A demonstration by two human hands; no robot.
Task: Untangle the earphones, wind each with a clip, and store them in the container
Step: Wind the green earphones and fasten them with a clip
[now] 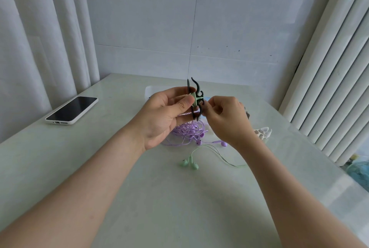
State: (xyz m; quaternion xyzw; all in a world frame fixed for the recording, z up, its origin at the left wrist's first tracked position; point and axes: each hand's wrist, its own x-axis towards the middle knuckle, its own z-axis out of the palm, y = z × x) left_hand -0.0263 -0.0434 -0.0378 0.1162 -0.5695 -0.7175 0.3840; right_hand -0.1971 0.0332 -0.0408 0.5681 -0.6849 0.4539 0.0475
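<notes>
My left forearm (89,168) and right forearm (279,178) reach forward and angle inward, so the hands meet at centre, raised. My left hand (159,116) shows its palm to me, thumb and curled fingers gripping the dark clip (196,93). My right hand (226,120), back toward me, pinches the green cable (196,99) with bent fingertips just beside the clip.

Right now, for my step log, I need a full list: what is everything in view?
table: one, pale green, under everything
phone: one, dark screen, white case, table's left
container: one, clear, behind the hands
dark clip: one, held up, green cord wound round it
green earphones: one pair, buds on table, nearest camera
purple earphones: one tangle, below the hands
white clip: one, table's right
left hand: one, grips dark clip
right hand: one, pinches dark clip's right side
</notes>
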